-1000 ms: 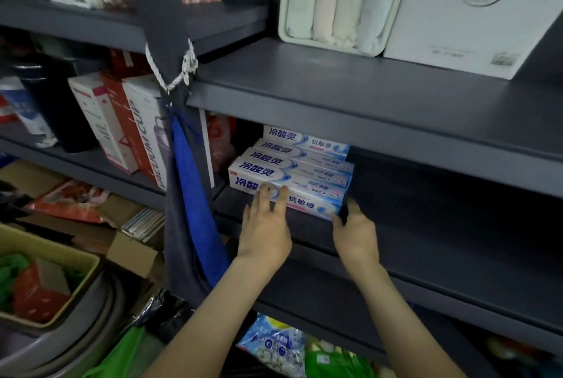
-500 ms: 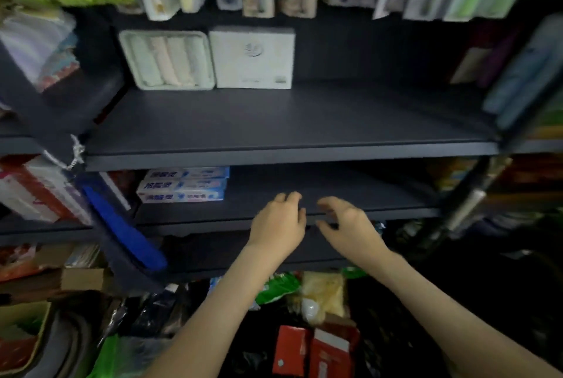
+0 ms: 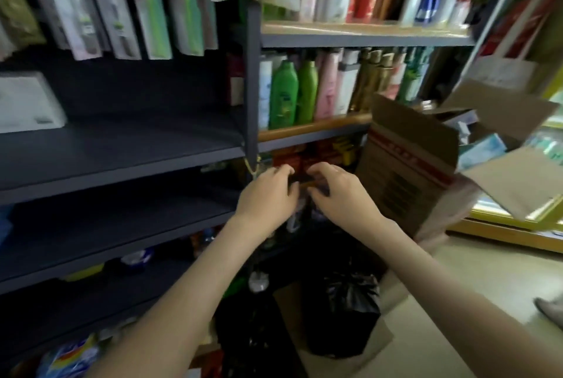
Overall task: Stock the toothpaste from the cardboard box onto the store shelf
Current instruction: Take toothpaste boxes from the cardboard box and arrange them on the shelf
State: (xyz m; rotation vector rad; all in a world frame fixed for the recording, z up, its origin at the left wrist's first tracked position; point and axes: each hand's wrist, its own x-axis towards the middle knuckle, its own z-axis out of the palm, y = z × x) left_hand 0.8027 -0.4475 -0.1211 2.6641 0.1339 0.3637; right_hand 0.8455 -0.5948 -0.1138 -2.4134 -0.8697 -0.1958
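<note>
Nearest to us, low and to the left of the cardboard box [image 3: 408,170], a black plastic bag [image 3: 344,310] stands on the floor, and both bare forearms reach over it. Just left of the box, the left hand [image 3: 268,194] and the right hand [image 3: 341,191] hang close together in the air. Their fingers are loosely curled and we see nothing grasped in either, so we read them as released and free to collect stock. The right hand is the nearer to the box wall but does not touch it. The box stands tilted with its flaps thrown wide, which we judge leaves its mouth open to a reach from above. Pale blue toothpaste cartons [image 3: 479,150] show inside that mouth, blurred, and no toothpaste is visible anywhere outside the box. Further left of the box, the dark store shelf [image 3: 122,149] runs up to a grey upright post [image 3: 253,88], with a white carton [image 3: 27,103] at its far left end. We take this shelf as the probable destination, so the box stands within one arm's swing of it. Behind the box and above its left flap, a row of shampoo bottles [image 3: 283,94] stands upright on another bay and plays no part here.
</note>
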